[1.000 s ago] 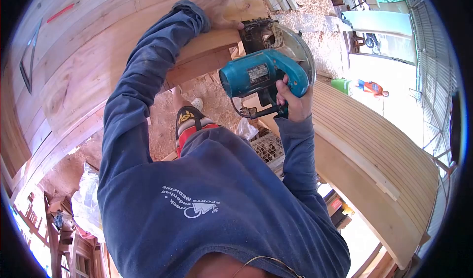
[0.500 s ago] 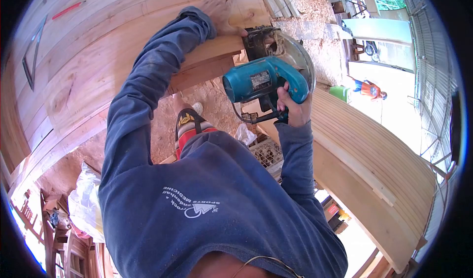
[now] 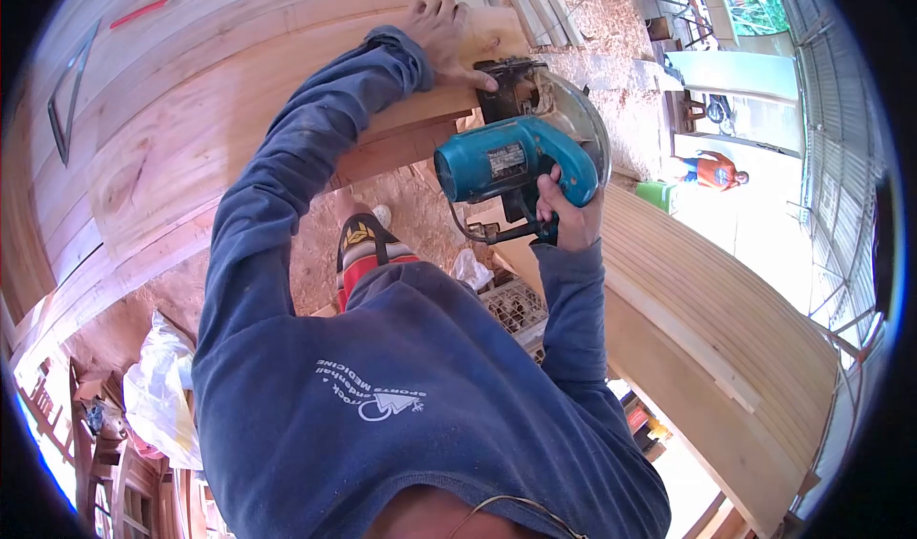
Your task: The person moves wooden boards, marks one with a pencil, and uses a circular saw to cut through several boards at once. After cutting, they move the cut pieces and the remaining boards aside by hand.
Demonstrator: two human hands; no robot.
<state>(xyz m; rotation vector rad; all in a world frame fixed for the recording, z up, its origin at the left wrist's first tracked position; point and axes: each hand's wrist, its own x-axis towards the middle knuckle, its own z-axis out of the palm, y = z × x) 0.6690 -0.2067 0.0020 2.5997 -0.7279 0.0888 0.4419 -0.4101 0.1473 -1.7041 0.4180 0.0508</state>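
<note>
In the head view, my right hand [image 3: 573, 220] is closed around the rear handle of a teal circular saw [image 3: 485, 161]. The saw's dark base plate sits at the end of a wooden board [image 3: 382, 109], with the round blade guard on the far right side. My left hand [image 3: 441, 42] lies on top of the board with fingers spread. Its thumb reaches to the edge of the base plate. The blade itself is hidden by the guard and motor housing.
A red pencil-like stick [image 3: 139, 13] and a metal square [image 3: 67, 99] lie on the joined planks at left. Stacked long boards [image 3: 707, 319] extend at right. A plastic crate [image 3: 516, 305] is on the sawdust-covered ground. Another person [image 3: 718, 170] is farther off.
The view has shifted slightly, so the board and my left hand appear a little lower and farther right. My grip on the saw is the same.
</note>
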